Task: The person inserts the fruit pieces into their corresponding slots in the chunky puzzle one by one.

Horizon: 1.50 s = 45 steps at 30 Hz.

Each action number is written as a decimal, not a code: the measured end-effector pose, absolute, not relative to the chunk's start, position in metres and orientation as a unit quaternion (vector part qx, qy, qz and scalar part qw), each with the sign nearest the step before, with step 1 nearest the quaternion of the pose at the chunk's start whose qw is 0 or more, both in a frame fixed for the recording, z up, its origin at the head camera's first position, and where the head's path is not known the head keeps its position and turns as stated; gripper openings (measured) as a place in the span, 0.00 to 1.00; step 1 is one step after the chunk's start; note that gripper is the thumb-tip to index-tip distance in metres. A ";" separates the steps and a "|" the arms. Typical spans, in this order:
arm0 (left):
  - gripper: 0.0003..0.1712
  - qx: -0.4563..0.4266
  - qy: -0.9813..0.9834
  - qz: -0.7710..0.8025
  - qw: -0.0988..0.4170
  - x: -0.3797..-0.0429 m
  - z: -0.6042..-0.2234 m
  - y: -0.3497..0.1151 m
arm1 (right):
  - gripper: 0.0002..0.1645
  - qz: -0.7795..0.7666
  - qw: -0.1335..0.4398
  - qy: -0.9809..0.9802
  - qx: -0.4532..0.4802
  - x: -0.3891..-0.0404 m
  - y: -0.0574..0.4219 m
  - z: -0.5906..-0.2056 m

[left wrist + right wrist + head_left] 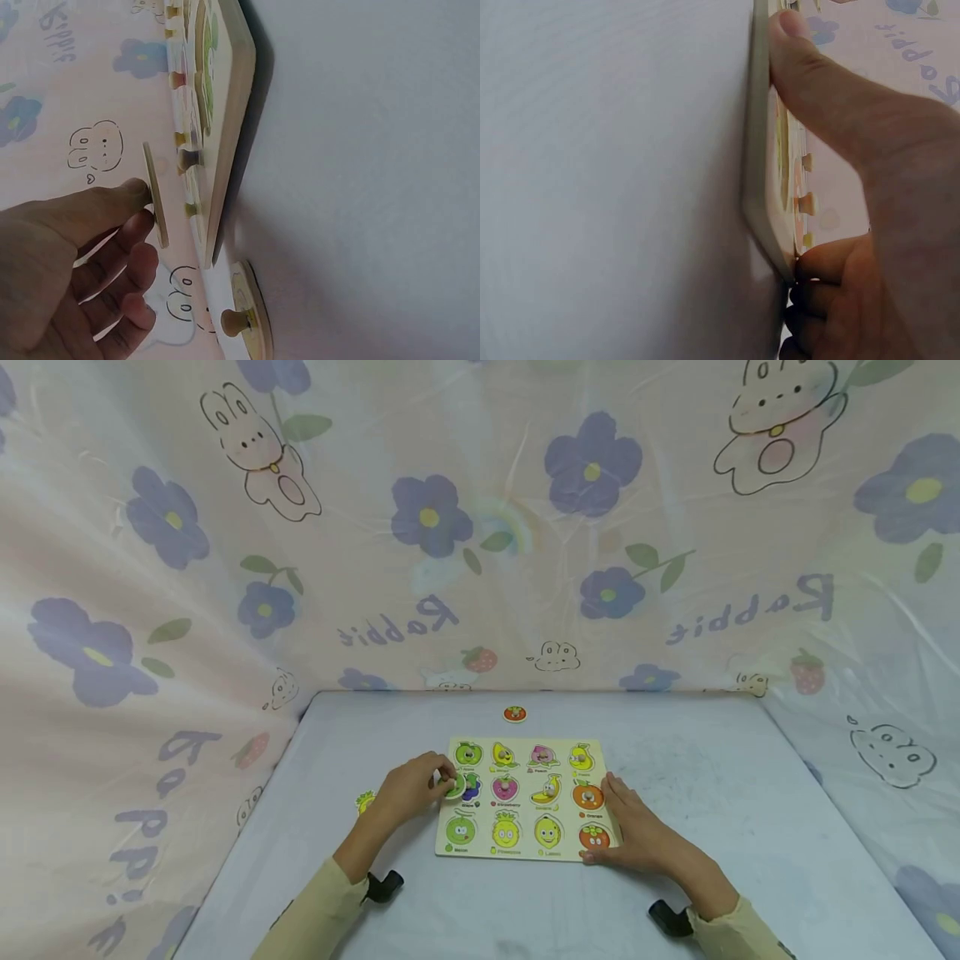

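Well, the white table (720,793) gives a level base, and on it lies the fruit puzzle board (527,837). The right hand (637,833) is spread around the board's near right corner, thumb at the near edge and fingers along the right edge; a light, even brace there should keep the board from sliding. The left hand (411,789) pinches a round green piece (454,787) between thumb and fingertips, over the board's left edge and clear of its surface.

Nearer, in the near left corner, the melon space (461,831) shows no knob and looks the likeliest match. Turning the piece to suit that outline and lowering it level would probably work better than pressing one edge first.

A pineapple piece (364,801) sits left of the board, its wooden knob (235,322) up, so the left wrist should avoid brushing it. Beyond the far edge lies a red piece (514,714), well out of the way.
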<state>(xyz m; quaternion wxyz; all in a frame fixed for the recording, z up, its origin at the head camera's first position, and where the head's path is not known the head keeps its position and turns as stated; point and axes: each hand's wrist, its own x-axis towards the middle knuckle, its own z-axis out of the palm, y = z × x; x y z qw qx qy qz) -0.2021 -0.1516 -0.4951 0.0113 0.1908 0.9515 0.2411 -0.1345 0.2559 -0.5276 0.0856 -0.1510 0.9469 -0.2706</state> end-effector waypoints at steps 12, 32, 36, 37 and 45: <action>0.04 0.247 0.941 0.226 0.057 -0.191 -0.491 -0.148 | 0.86 -0.272 0.088 0.946 -0.153 -0.135 0.257 -0.529; 0.04 0.295 0.938 0.172 0.066 -0.174 -0.495 -0.144 | 0.86 -0.275 0.087 0.945 -0.155 -0.136 0.257 -0.529; 0.05 0.292 0.938 0.174 0.074 -0.173 -0.499 -0.143 | 0.86 -0.277 0.087 0.945 -0.154 -0.136 0.257 -0.529; 0.05 0.290 0.938 0.174 0.077 -0.173 -0.500 -0.142 | 0.86 -0.277 0.087 0.944 -0.154 -0.136 0.257 -0.529; 0.05 0.285 0.939 0.177 0.078 -0.168 -0.502 -0.140 | 0.86 -0.276 0.091 0.945 -0.152 -0.136 0.256 -0.530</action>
